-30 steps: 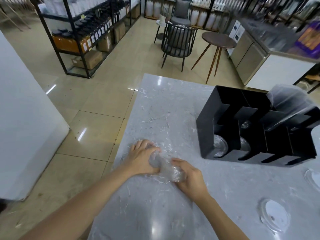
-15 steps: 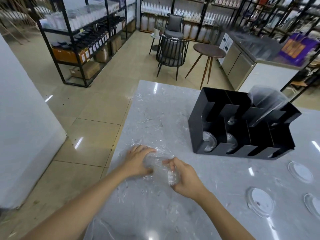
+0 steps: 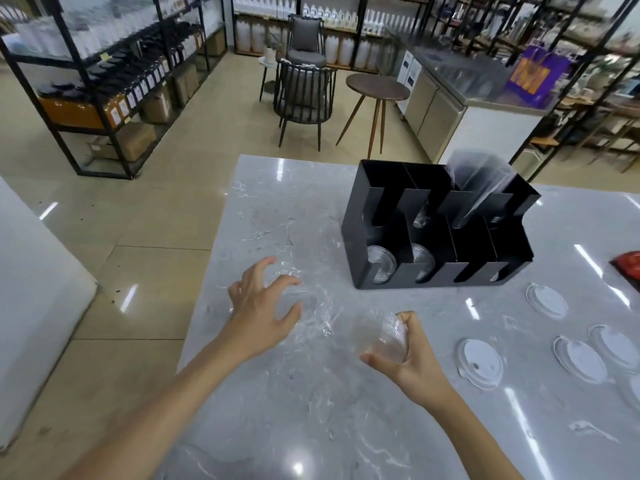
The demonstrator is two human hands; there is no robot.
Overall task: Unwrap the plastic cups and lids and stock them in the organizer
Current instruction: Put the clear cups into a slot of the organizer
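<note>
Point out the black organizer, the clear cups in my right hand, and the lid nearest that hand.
black organizer [image 3: 353, 216], head view, on its left outer wall.
clear cups [image 3: 388, 339], head view, on the ribbed side.
nearest lid [image 3: 479, 363], head view, on its flat top.

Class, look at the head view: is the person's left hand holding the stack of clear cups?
No: the left hand is open above the plastic wrap, while the right hand holds the clear cups.

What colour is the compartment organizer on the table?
Black; the slotted plastic organizer shows in the head view.
</note>
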